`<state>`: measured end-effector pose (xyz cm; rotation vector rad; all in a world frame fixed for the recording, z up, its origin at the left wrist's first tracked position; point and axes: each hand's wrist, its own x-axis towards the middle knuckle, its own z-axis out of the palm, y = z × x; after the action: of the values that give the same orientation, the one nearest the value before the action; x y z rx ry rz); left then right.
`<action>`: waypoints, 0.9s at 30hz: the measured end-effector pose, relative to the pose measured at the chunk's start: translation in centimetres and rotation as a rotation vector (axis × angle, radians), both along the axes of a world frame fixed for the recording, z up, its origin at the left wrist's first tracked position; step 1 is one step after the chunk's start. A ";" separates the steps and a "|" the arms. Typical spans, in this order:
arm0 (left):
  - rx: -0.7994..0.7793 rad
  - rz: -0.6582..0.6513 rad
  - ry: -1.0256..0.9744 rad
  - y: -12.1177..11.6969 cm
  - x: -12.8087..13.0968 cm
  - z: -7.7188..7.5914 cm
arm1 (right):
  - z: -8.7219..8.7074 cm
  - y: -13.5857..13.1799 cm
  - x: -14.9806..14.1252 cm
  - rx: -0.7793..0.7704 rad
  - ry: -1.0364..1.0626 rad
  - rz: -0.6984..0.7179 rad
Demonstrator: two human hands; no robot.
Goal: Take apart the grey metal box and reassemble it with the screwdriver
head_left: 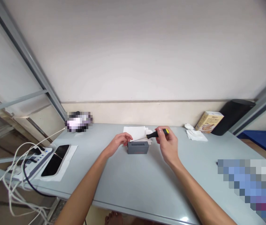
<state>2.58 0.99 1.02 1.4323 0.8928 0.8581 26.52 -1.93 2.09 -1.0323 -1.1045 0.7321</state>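
Observation:
A small grey box with vent slots [138,147] lies on the grey table [147,181] in the middle. My left hand [119,142] rests at the box's left end, fingers curled against it. My right hand [168,143] is closed round a screwdriver [157,133] with a black and yellow handle. Its thin shaft points left toward the top left end of the box. A white tissue [136,132] lies just behind the box.
A phone [56,160] lies on white paper beside a power strip [33,162] with cables at the left edge. At the back right are crumpled tissues [195,133], a small carton [209,122] and a black cylinder [233,115].

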 end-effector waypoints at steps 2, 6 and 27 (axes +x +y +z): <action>0.005 0.001 0.000 0.1 0.0 -0.1 | -0.1 0.0 -0.1 -0.010 -0.009 0.010; 0.029 0.000 0.031 -0.1 0.0 0.0 | 0.0 0.0 -0.2 -0.025 -0.026 0.022; 0.025 0.037 0.097 -1.1 0.6 1.2 | -0.1 -0.1 -0.5 -0.003 -0.085 0.011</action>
<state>3.21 -0.07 2.23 1.4930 0.9877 0.8356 25.97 -2.06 2.04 -1.0689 -1.1835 0.7045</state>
